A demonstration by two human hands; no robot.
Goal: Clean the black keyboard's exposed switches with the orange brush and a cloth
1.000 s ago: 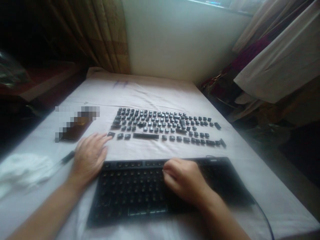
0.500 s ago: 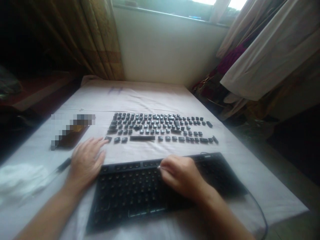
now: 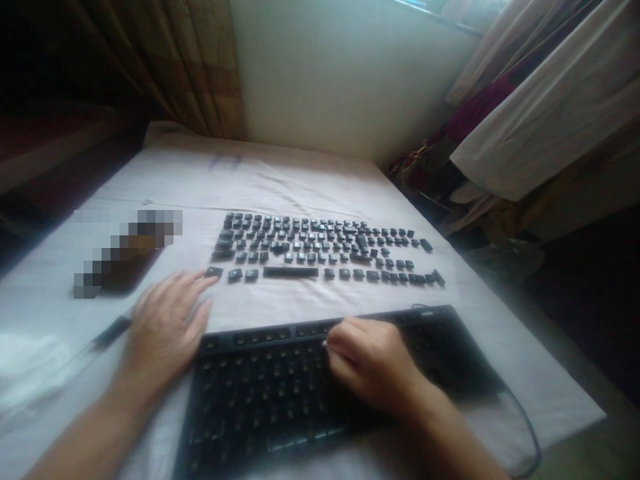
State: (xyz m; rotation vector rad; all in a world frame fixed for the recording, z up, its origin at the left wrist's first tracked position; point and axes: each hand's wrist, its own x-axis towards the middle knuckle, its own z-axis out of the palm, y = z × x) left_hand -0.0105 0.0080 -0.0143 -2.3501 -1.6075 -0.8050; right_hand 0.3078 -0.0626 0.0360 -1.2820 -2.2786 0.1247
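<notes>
A black keyboard base (image 3: 260, 380) with its keycaps off lies in front of me, its top edge turned slightly. Over its middle, my right hand (image 3: 367, 360) is closed in a pinch. A tiny whitish bit shows at the fingertips, too small to name. My left hand (image 3: 170, 320) lies with fingers stretched on the cloth beside the base's upper left corner. Its forefinger touches a loose keycap (image 3: 214, 272) at the end of the front row. Behind the base, the loose keycaps (image 3: 305, 247) are laid out in rows, with the long space bar (image 3: 290, 272) in front.
A pale cloth covers the table (image 3: 300, 180). To the left are a partly pixelated dark object (image 3: 135, 260), a black-handled tool (image 3: 110, 332) and white fluffy material (image 3: 30, 373). The keyboard's cable (image 3: 530, 420) runs off at the right. Hanging cloths (image 3: 545, 120) are beyond the right edge.
The camera view has tilted down and shifted slightly. Both hands keep nearly the same place relative to the keyboard base and the loose keycaps.
</notes>
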